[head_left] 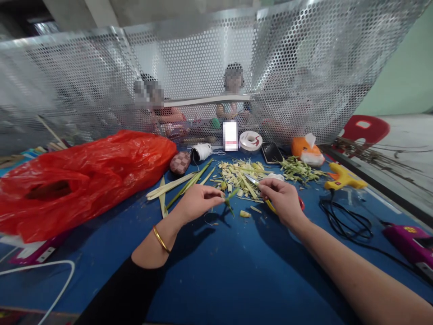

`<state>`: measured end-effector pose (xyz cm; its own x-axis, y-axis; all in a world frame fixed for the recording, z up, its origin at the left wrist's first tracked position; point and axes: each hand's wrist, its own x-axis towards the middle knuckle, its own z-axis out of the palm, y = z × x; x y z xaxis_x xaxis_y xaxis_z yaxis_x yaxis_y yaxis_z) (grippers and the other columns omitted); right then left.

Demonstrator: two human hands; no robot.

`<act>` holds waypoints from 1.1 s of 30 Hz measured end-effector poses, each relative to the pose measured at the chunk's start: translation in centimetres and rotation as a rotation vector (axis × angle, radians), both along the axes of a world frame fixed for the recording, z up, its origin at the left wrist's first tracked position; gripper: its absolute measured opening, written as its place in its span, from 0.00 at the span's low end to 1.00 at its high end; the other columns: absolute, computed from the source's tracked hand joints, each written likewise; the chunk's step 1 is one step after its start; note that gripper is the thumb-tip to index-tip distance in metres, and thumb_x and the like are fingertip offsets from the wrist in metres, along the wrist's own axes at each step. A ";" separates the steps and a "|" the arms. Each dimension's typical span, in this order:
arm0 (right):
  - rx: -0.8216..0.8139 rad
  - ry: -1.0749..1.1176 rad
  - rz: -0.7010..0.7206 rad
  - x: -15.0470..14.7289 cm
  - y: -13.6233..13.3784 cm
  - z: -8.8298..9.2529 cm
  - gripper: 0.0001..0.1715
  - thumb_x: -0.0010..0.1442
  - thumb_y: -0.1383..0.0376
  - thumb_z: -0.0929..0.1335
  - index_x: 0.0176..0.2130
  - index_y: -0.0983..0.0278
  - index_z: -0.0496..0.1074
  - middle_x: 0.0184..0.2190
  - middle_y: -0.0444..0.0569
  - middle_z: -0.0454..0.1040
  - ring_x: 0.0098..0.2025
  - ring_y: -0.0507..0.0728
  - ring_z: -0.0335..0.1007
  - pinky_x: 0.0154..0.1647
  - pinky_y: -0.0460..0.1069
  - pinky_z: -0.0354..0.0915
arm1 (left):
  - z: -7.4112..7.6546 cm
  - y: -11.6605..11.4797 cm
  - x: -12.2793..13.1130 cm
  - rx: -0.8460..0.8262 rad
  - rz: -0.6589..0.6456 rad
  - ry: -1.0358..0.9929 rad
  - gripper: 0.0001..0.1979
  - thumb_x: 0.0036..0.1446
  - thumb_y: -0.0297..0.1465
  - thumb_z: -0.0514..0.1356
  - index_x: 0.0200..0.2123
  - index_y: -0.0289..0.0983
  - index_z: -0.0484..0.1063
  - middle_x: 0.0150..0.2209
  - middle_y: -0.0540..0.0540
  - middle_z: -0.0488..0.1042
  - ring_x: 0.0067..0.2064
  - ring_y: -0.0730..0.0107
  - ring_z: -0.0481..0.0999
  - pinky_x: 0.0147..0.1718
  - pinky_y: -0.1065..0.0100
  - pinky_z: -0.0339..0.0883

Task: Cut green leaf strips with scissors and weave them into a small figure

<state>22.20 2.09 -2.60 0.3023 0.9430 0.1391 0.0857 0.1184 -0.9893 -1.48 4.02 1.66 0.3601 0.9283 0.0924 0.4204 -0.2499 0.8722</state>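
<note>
My left hand (pixel 199 201) pinches a small green piece of folded leaf (pixel 230 198) with pointed ends, held just above the blue table. My right hand (pixel 280 198) is closed around scissors (pixel 252 179). Their blades point forward and left, and bits of yellow and red handle show at the sides of the hand. Beyond both hands lies a pile of pale cut leaf bits (pixel 241 174). Long green and straw-coloured leaf strips (pixel 186 185) lie past my left hand. One short cut stub (pixel 245 214) sits on the table between the hands.
Left stands a big red plastic bag (pixel 91 176). A checkered pouch (pixel 180 162), white yarn (pixel 202 151), a lit phone (pixel 230 135), a ribbon roll (pixel 251 141) and tissues (pixel 307 151) line the back. Right are a yellow glue gun (pixel 345 177) and its black cord. People sit behind a perforated screen.
</note>
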 end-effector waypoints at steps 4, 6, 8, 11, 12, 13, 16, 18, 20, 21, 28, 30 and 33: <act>-0.028 -0.027 0.042 -0.5 -0.4 -0.1 0.12 0.45 0.59 0.72 0.26 0.66 0.74 0.18 0.43 0.69 0.21 0.51 0.62 0.24 0.48 0.61 | 0.1 2.3 -1.3 0.142 0.093 0.284 0.09 0.51 0.33 0.63 0.35 0.44 0.82 0.37 0.48 0.83 0.37 0.62 0.80 0.39 0.66 0.70; -0.044 -0.043 0.067 -0.7 -0.5 -0.2 0.12 0.45 0.59 0.72 0.26 0.66 0.74 0.18 0.43 0.69 0.22 0.52 0.62 0.24 0.48 0.61 | 0.3 4.6 -2.5 0.194 0.244 0.379 0.10 0.52 0.31 0.61 0.35 0.43 0.82 0.38 0.47 0.83 0.40 0.60 0.79 0.42 0.65 0.69; -0.063 -0.066 0.086 -0.8 -0.6 -0.3 0.13 0.46 0.58 0.71 0.28 0.66 0.74 0.18 0.43 0.69 0.22 0.52 0.62 0.25 0.48 0.61 | 0.5 7.4 -3.7 0.224 0.399 0.467 0.11 0.52 0.30 0.60 0.36 0.42 0.82 0.40 0.45 0.82 0.43 0.57 0.78 0.44 0.63 0.68; -0.095 -0.098 0.091 -0.9 -0.5 -0.4 0.15 0.47 0.56 0.71 0.29 0.66 0.74 0.20 0.44 0.70 0.23 0.52 0.63 0.25 0.48 0.62 | 0.3 11.7 -5.0 0.251 0.612 0.595 0.14 0.53 0.30 0.58 0.40 0.40 0.81 0.43 0.41 0.81 0.46 0.52 0.77 0.44 0.59 0.67; -0.104 -0.102 0.087 -0.9 -0.4 -0.4 0.15 0.47 0.55 0.70 0.29 0.66 0.74 0.21 0.44 0.70 0.23 0.52 0.63 0.25 0.48 0.62 | 0.1 13.1 -5.3 0.265 0.657 0.631 0.14 0.54 0.31 0.57 0.41 0.40 0.81 0.43 0.40 0.80 0.47 0.50 0.76 0.43 0.58 0.66; -0.113 -0.106 0.083 -0.9 -0.3 -0.4 0.16 0.47 0.55 0.70 0.29 0.66 0.74 0.21 0.44 0.70 0.24 0.53 0.63 0.25 0.48 0.62 | -0.2 14.3 -5.4 0.279 0.680 0.663 0.14 0.54 0.31 0.57 0.42 0.40 0.80 0.43 0.39 0.80 0.47 0.49 0.75 0.43 0.57 0.66; -0.129 -0.124 0.074 -0.9 -0.1 -0.7 0.17 0.47 0.54 0.70 0.29 0.65 0.74 0.21 0.45 0.70 0.24 0.53 0.63 0.25 0.48 0.62 | -1.0 17.2 -5.3 0.338 0.667 0.743 0.12 0.51 0.32 0.61 0.38 0.40 0.80 0.44 0.38 0.78 0.50 0.47 0.72 0.47 0.55 0.63; -0.127 -0.145 0.076 -0.9 -0.1 -0.9 0.17 0.48 0.54 0.69 0.30 0.65 0.74 0.22 0.45 0.71 0.24 0.53 0.63 0.25 0.48 0.62 | -1.5 18.6 -5.1 0.374 0.639 0.774 0.10 0.47 0.31 0.64 0.36 0.39 0.80 0.46 0.37 0.76 0.53 0.46 0.69 0.51 0.54 0.59; -0.116 -0.171 0.082 -0.9 -0.1 -1.1 0.17 0.49 0.53 0.69 0.31 0.65 0.74 0.22 0.45 0.70 0.24 0.53 0.62 0.24 0.48 0.61 | -1.8 19.5 -5.0 0.399 0.616 0.782 0.08 0.47 0.30 0.65 0.33 0.38 0.79 0.46 0.36 0.76 0.54 0.47 0.68 0.52 0.55 0.58; -0.110 -0.184 0.084 -1.0 -0.2 -1.1 0.17 0.50 0.53 0.69 0.31 0.65 0.74 0.21 0.45 0.70 0.24 0.53 0.62 0.24 0.48 0.60 | -1.9 19.9 -5.0 0.404 0.610 0.778 0.06 0.47 0.29 0.64 0.32 0.38 0.78 0.45 0.37 0.76 0.54 0.48 0.68 0.52 0.56 0.58; -0.097 -0.227 0.087 -1.4 -0.4 -0.9 0.16 0.51 0.53 0.68 0.30 0.65 0.74 0.21 0.45 0.70 0.23 0.52 0.61 0.22 0.47 0.58 | -0.2 20.6 -6.3 0.399 0.762 0.661 0.12 0.60 0.35 0.53 0.38 0.37 0.75 0.40 0.39 0.78 0.44 0.55 0.75 0.39 0.62 0.64; -0.107 -0.226 0.091 -1.5 -0.5 -0.9 0.17 0.51 0.53 0.68 0.30 0.65 0.74 0.21 0.45 0.70 0.23 0.53 0.61 0.22 0.47 0.58 | 0.2 20.0 -6.5 0.432 0.784 0.617 0.13 0.62 0.34 0.51 0.43 0.38 0.73 0.44 0.40 0.77 0.46 0.57 0.74 0.42 0.63 0.64; -0.112 -0.213 0.096 -1.7 -0.6 -0.8 0.16 0.50 0.54 0.69 0.29 0.65 0.74 0.22 0.46 0.71 0.23 0.53 0.62 0.23 0.47 0.59 | 0.0 19.2 -6.1 0.431 0.730 0.569 0.10 0.60 0.34 0.56 0.40 0.40 0.75 0.43 0.44 0.78 0.47 0.59 0.75 0.44 0.64 0.64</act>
<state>20.53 1.51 -3.40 0.1855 0.9791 0.0829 0.2874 0.0266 -0.9574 -7.61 23.20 1.61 -0.1852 0.8670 0.4626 0.9199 -0.0127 0.3920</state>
